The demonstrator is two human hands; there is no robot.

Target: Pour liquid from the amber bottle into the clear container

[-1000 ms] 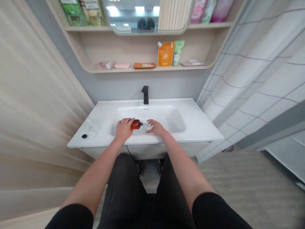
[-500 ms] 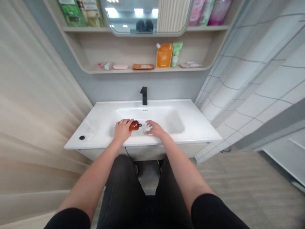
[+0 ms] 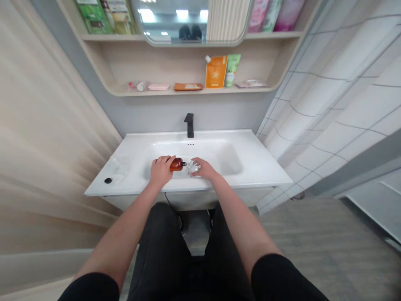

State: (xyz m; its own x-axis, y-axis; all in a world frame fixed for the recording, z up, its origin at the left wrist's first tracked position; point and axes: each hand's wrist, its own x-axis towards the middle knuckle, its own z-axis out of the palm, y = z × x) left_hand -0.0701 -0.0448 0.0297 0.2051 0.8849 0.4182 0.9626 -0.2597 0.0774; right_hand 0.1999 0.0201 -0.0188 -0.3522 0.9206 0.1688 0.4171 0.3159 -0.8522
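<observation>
My left hand (image 3: 161,170) is wrapped round an amber-brown bottle (image 3: 177,164) that lies tipped on its side, its neck pointing right. In my right hand (image 3: 203,169) is a small clear cup (image 3: 193,167), held just beyond the bottle's dark mouth. Bottle mouth and cup rim are very close; whether they touch, or whether liquid runs between them, I cannot tell. Both hands are over the front part of the white sink (image 3: 219,144). A small black cap (image 3: 108,180) rests on the left end of the counter.
A transparent, crumpled-looking item (image 3: 120,167) is on the counter's left side. Behind the basin stands a black faucet (image 3: 189,125). Above it, a shelf (image 3: 156,93) carries an orange pouch (image 3: 216,72), a green tube (image 3: 232,70) and a soap-like pink bar (image 3: 158,87). A mirror (image 3: 175,21) hangs higher.
</observation>
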